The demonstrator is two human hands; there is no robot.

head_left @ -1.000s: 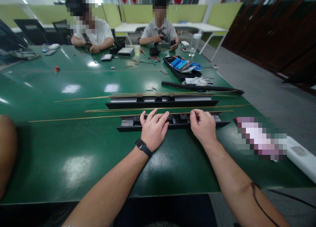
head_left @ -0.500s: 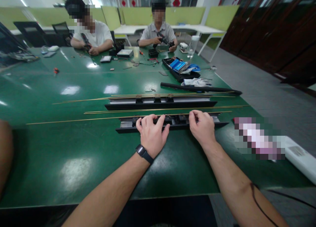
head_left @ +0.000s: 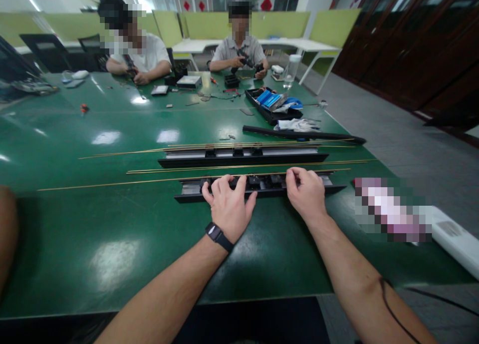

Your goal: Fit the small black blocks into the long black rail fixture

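In the head view, a long black-and-silver channel-shaped rail (head_left: 194,198) with black blocks inside lies on the glossy green counter (head_left: 149,249), in front of the person. The left hand (head_left: 229,209), with a black watch (head_left: 219,236) on its wrist, reaches over the rail; its fingers are open and spread, the tips at the channel. The right hand (head_left: 309,191) is at the rail's right part, its thumb and index finger closed together; whether they grip anything cannot be told. A thin brass-coloured rod (head_left: 112,184) runs along the rail's far edge and extends well past its left end.

Beyond it lie more thin brass-coloured rods (head_left: 168,171) and a second black-and-silver rail (head_left: 239,161). Farther off are a long black tube (head_left: 262,130), white gloves (head_left: 295,125) and a black tray (head_left: 267,114) holding blue packs (head_left: 266,97). Two people sit across the counter, handling dark objects.
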